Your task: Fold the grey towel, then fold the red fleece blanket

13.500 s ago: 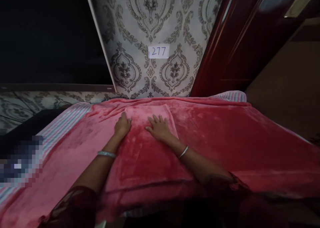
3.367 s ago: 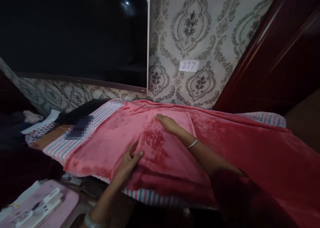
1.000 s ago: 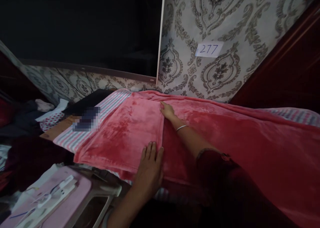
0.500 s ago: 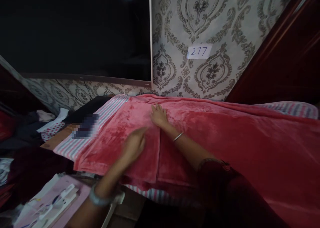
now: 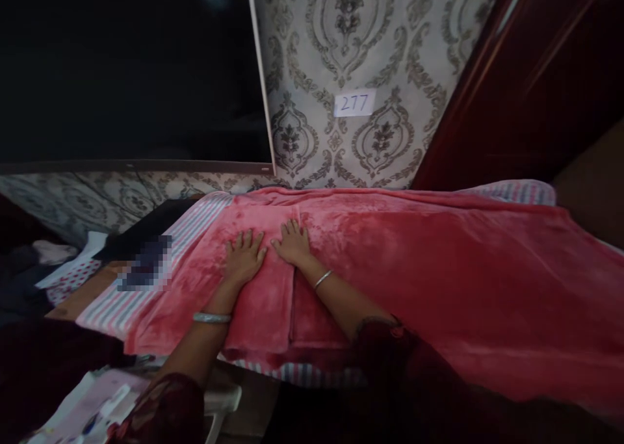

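A folded piece of pink plush cloth [image 5: 263,307] lies on a large pink plush blanket [image 5: 439,275] spread over a raised surface. My left hand [image 5: 244,259] rests flat on the folded piece with its fingers spread, a bangle on the wrist. Beside it, my right hand [image 5: 292,242] lies flat near the piece's far right edge, fingers stretched out, and it too wears a bangle. The two hands are almost touching. Neither holds anything.
A striped sheet [image 5: 127,294] shows under the blanket at the left and far right. A dark screen [image 5: 127,73] and patterned wallpaper with a "277" label [image 5: 355,103] stand behind. A dark red door [image 5: 526,80] is at the right. A pink stool [image 5: 97,405] with papers sits low left.
My left hand has moved up from the near edge of the folded piece and now lies flat beside my right hand. The view has shifted to the right.
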{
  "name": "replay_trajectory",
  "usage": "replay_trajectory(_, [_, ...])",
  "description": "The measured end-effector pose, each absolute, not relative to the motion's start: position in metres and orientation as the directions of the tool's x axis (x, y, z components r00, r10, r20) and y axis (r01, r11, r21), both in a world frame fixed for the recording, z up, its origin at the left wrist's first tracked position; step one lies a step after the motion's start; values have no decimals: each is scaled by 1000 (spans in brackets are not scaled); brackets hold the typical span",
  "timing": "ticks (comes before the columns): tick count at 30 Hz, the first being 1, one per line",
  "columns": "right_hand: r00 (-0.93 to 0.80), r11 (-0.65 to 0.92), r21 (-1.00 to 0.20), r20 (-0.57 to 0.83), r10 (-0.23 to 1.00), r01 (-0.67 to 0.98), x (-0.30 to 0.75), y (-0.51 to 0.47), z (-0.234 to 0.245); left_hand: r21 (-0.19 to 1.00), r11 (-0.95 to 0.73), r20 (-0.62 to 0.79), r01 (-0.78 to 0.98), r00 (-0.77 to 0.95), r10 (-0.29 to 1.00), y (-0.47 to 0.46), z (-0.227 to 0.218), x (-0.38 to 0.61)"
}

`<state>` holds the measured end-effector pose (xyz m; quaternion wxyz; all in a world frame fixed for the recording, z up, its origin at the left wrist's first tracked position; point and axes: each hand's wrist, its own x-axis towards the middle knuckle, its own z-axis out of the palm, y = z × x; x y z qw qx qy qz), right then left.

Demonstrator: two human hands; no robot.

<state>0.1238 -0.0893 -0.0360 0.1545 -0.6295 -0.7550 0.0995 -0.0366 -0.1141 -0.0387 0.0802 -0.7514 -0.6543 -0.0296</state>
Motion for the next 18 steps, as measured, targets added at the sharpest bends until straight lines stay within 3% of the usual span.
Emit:
replay_trajectory(11, [-257, 282, -268, 125, 958, 921, 210, -126, -30, -81, -129, 164, 988, 141, 976, -103, -35, -37])
replay_trajectory(18, [-36, 45, -202, 47, 998, 978, 337, -161, -33, -60, -165, 155, 984, 173, 973, -105, -25, -36])
